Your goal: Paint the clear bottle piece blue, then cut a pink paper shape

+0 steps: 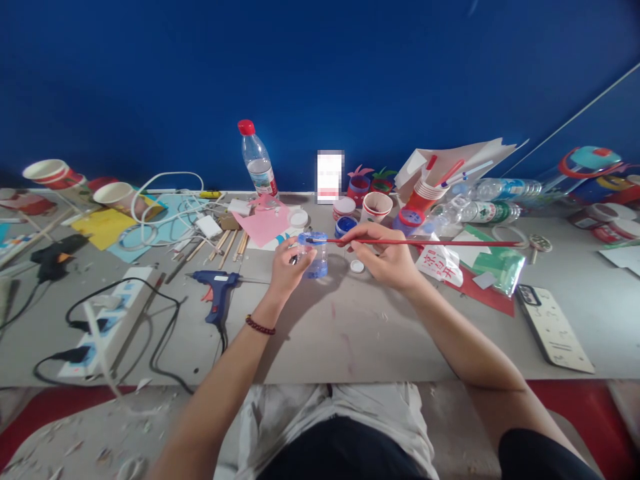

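My left hand [293, 263] is closed around a small clear plastic cup [319, 265], which looks like a cut bottle piece with blue paint about its rim. Between the fingers of my right hand [383, 253] is a long paintbrush [450, 243] with a red handle, held almost level. Its dark tip lies at the cup's painted upper edge; whether it presses on the plastic I cannot tell. Just behind my right fingers stands an open jar of blue paint [345, 227]. A small white cap [357, 267] lies on the table by that hand.
A blue glue gun [216, 290] and a white power strip [113, 327] with black cords lie to the left. Behind stand a red-capped bottle [259, 167] and a paper cup [377, 208]. A phone [555, 328] and several plastic bottles [493, 212] are on the right.
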Motion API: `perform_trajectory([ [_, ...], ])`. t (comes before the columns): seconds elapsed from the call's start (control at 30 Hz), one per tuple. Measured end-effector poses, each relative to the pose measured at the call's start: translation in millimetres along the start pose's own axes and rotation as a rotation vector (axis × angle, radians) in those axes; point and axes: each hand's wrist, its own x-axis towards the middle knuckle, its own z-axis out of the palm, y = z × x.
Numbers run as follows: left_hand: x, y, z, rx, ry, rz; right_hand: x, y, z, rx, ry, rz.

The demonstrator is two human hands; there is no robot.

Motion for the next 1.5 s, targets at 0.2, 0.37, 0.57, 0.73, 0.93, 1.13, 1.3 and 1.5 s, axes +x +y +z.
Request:
perform_trajectory([
  [0.2,1.9,-4.7,-3.0,0.332,0.060,0.105,2.4,-3.4,0.4,-0.021,0.025,0.008],
  [0.37,2.1,-8.0,-6.8,0.321,0.046,0.121,5.4,-0.9,-7.5,-0.021,0.106,0.068],
  [0.57,2.8,-6.0,-3.9,0.380,0.077,0.112,3.7,0.5,-8.2,0.027,0.076,0.087],
  [0.73,1.8,-3.3,-1.4,0.440,0.090,0.131,1.7,-0.8,-2.3,-0.031,-0.012,0.020],
  [0.93,0.9,-2.7,-2.6,0.422,0.100,0.117,3.3,-3.4,-2.9,-0.071,0.025,0.003],
  [1.13,2.2,-2.2,-1.5,0.425,0.118,0.095,4.2,1.7,-8.1,-0.009,0.110,0.064],
  [1.3,2.4,-3.1,-0.3,0.458,0.124,0.132,1.3,5.1,-0.5,0.196,0.070,0.108],
  [1.5,1.7,-3.0,-2.3,0.473,0.090,0.124,1.0,6.5,9.7,0.211,0.029,0.116],
])
